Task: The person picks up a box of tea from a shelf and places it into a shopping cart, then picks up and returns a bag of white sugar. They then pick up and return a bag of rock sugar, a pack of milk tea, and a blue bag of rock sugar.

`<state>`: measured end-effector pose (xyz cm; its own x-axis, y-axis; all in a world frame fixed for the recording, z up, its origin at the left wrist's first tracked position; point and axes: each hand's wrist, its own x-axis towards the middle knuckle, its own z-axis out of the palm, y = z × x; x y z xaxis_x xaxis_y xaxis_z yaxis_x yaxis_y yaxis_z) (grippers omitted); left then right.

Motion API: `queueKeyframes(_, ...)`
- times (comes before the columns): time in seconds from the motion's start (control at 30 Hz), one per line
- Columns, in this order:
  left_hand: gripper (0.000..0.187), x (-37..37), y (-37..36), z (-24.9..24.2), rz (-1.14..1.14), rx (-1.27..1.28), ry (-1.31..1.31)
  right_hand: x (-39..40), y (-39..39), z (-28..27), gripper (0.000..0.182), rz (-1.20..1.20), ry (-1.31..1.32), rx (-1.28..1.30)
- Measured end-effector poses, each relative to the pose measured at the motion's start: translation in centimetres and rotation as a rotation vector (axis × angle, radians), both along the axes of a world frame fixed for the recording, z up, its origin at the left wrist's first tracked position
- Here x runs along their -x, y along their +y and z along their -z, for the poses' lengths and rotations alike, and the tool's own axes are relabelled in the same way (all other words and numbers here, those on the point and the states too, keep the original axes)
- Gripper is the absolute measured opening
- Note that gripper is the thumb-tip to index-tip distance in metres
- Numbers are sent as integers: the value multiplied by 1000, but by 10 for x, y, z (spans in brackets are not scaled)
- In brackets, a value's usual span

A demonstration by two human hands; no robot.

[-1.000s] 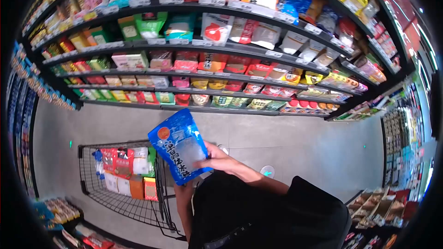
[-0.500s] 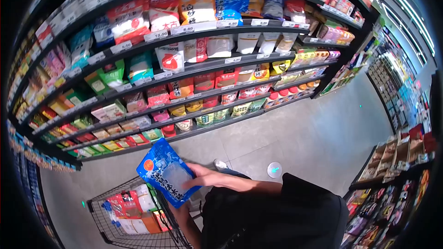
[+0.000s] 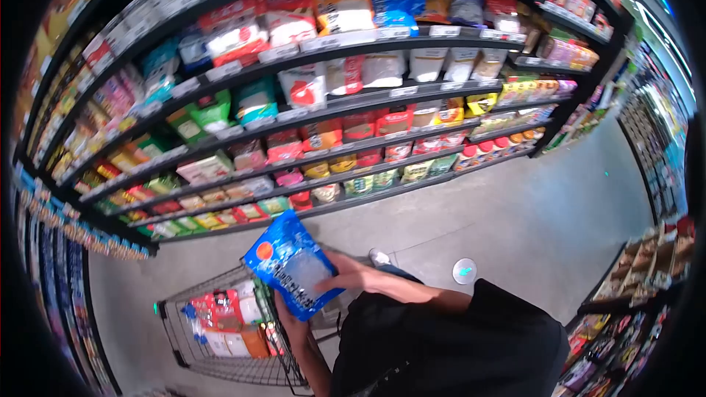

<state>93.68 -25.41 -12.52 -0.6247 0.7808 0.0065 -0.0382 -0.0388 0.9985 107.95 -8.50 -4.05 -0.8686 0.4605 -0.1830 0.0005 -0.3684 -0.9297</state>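
Observation:
A blue bag [image 3: 290, 261] with an orange round mark and a clear window is held in front of my body, tilted, above the near edge of the cart. My right hand [image 3: 346, 273] grips its right side, with the fingers partly behind it and the thumb on the front. Behind the bag's lower left edge, my left hand [image 3: 288, 316] supports it from below; its fingers are mostly hidden by the bag. The black wire cart [image 3: 174, 338] below left holds several red, white and orange packages [image 3: 224, 312].
Long curved shelves [image 3: 346, 38] of bagged goods run across the front. A black rack [image 3: 625, 301] of packages stands at the lower right, and another shelf [image 3: 62, 279] at the far left. A round sticker [image 3: 465, 271] lies on the grey floor [image 3: 529, 220].
The shelves, cart, bag and both hands have all shifted to the right in the view. Both hands stay on the blue bag.

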Motion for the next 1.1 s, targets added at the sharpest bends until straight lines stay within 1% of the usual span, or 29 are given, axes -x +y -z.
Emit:
queueKeyframes(0.03, 81, 1, 2, -4, -12, -6, -20, 0, 1, -3, 75, 37, 14, -4)
queueKeyframes(0.1, 82, 9, -1, 1, 29, -42, -95, -1, 1, -7, 74, 33, -40, 11)
queueKeyframes(0.13, 78, 15, -2, 10, 4, 9, 44, 0, -1, -8, 69, 37, 7, 25)
queueKeyframes(0.17, 73, 22, -6, 20, 20, 31, 9, 1, -2, -8, 66, 6, 62, 82)
queueKeyframes(0.23, 66, 26, -5, 16, 14, 35, 4, 6, -1, -7, 64, -66, 65, 69)
queueKeyframes(0.27, 66, 30, -8, 19, -18, 42, 1, 8, -2, -9, 64, -98, 62, 77)
queueKeyframes(0.33, 58, 42, -9, 28, 6, 101, 72, 15, -5, -24, 62, -130, 66, 79)
queueKeyframes(0.37, 58, 48, -10, 32, -31, 98, 68, 19, -9, -28, 62, -167, 61, 75)
queueKeyframes(0.43, 53, 56, -9, 38, -28, 60, 69, 27, -12, -34, 61, -140, -52, 32)
queueKeyframes(0.5, 52, 58, -9, 27, -93, 28, 24, 37, -14, -29, 62, -171, -66, 22)
queueKeyframes(0.57, 52, 64, -10, 12, -72, 71, 12, 50, -15, -25, 62, -177, -86, 7)
queueKeyframes(0.63, 50, 71, -8, 4, -109, 56, -33, 64, -15, -25, 61, -192, -109, 0)
queueKeyframes(0.7, 49, 78, -8, -7, -121, 43, -185, 78, -14, -27, 61, -206, -134, 36)
queueKeyframes(0.73, 48, 88, -11, 2, -81, 41, -97, 85, -14, -25, 61, -216, -138, 37)
queueKeyframes(0.8, 47, 101, -13, 4, -90, 27, -109, 104, -13, -22, 61, -193, -142, 46)
queueKeyframes(0.97, 43, 137, -18, 5, -124, 25, -138, 159, -8, -7, 62, -251, -139, 62)
queueKeyframes(1.03, 39, 148, -21, -5, -142, 6, -317, 179, -5, -5, 62, -241, -146, 68)
queueKeyframes(1.07, 38, 157, -20, -8, -167, -22, -438, 194, -6, -7, 62, -258, -107, 89)
queueKeyframes(1.1, 38, 168, -21, -10, -152, -24, -455, 210, -7, -7, 61, -276, -67, 112)
